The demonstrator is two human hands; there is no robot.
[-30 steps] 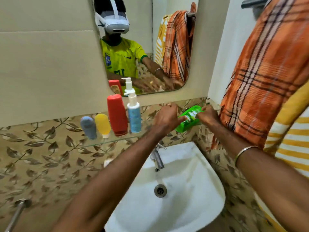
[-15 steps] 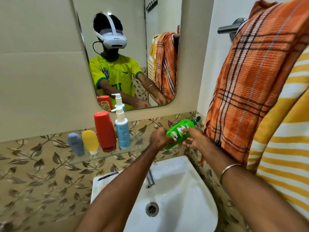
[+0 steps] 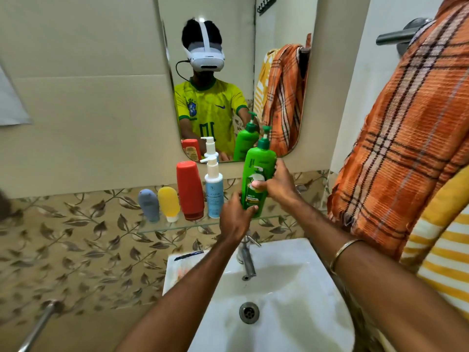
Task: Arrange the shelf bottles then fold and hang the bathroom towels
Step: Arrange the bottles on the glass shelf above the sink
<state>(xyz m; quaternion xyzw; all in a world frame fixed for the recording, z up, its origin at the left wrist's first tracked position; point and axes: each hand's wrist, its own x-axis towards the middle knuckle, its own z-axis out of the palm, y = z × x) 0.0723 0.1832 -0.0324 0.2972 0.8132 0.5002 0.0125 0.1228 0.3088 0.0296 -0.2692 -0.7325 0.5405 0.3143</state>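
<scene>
Standing a green pump bottle upright at the right end of the glass shelf, centre of the frame, just beside the blue pump bottle. Left hand wrapped round the bottle's lower part, fingers curled across the label near the base. Right hand gripping it higher up from the right, thumb pressed on the label front. Base looks level with the shelf edge, though cannot tell whether it already rests on the glass or hangs a touch above it

Lined up to the left along the same shelf: a red bottle on its cap, a yellow tube, a grey-blue tube, all upright and close together, growing taller toward the right. Judging from that row, bottle arranging nearly finished, the green one likely the last piece to settle

At the right edge of the frame, an orange checked towel draped loose and bunched from a wall bar, with a yellow striped towel beside and below it, neither one folded. Towel half of the task not yet begun: both to be folded and hung

Below centre, a white sink with its tap; a mirror above the shelf
</scene>
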